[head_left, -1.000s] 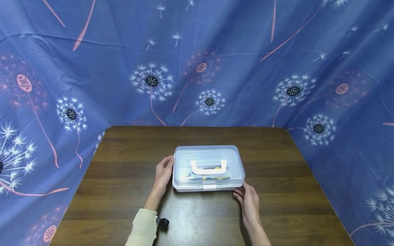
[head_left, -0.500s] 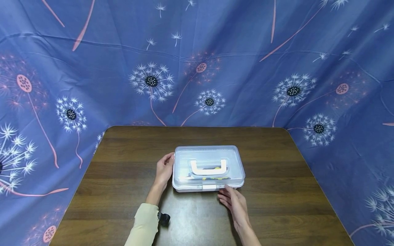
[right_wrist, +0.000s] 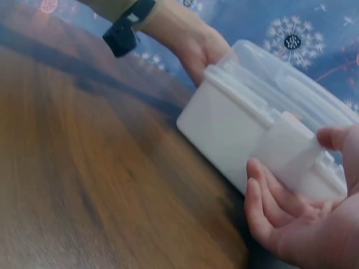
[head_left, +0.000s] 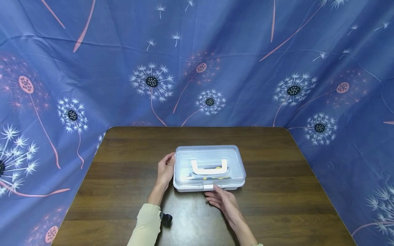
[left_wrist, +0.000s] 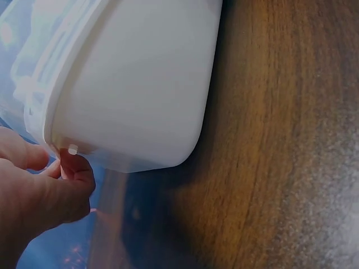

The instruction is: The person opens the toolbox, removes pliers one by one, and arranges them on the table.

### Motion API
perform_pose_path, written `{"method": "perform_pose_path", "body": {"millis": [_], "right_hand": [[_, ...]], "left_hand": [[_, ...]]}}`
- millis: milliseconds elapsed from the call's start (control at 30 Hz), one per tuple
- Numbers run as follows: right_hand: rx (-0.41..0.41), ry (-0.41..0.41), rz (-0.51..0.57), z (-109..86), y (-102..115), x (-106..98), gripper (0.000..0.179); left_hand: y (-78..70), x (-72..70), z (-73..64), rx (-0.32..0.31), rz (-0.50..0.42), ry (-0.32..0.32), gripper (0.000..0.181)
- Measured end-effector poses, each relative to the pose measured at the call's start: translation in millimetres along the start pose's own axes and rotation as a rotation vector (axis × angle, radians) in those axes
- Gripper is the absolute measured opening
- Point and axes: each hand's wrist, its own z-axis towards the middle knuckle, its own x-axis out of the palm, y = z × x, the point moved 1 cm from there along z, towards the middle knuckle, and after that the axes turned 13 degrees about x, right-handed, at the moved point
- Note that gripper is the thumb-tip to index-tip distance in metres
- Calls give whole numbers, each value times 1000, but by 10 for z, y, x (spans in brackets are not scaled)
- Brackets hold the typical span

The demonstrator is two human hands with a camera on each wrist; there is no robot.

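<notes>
A plastic storage box (head_left: 210, 150) with a clear lid sits on the table, its lid closed. It has a white handle (head_left: 209, 171), a white front latch (right_wrist: 289, 147) and a white base (left_wrist: 140, 84). Dark and yellow items (head_left: 215, 178) show through the lid. My left hand (head_left: 165, 171) grips the rim at the box's left end, thumb and fingers curled about the edge. At the front, my right hand (head_left: 224, 203) has its thumb (right_wrist: 332, 137) at the latch's right end. Its other fingers (right_wrist: 272, 196) lie loosely bent below, close against the front wall.
The brown wooden table (head_left: 132, 143) extends around the box. Behind it and at both sides hangs a blue cloth (head_left: 240, 68) with a dandelion print. A black wrist device (head_left: 166, 219) is strapped at the left sleeve (head_left: 146, 222).
My right hand has slid left along the box's front, from the right front corner to the latch. The left hand keeps its hold and the box stays in place.
</notes>
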Motion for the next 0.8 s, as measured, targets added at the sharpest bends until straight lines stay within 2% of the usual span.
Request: {"method": "perform_pose_path", "body": {"millis": [133, 400, 800], "right_hand": [[-19, -25, -60, 36, -11, -28, 66], [-15, -137, -100, -9, -10, 14, 64], [-18, -175, -84, -22, -8, 50, 62]], "left_hand": [[2, 2, -2, 2, -4, -11, 33], [-4, 2, -1, -9, 0, -13, 32], [-7, 6, 6, -17, -9, -19, 32]]}}
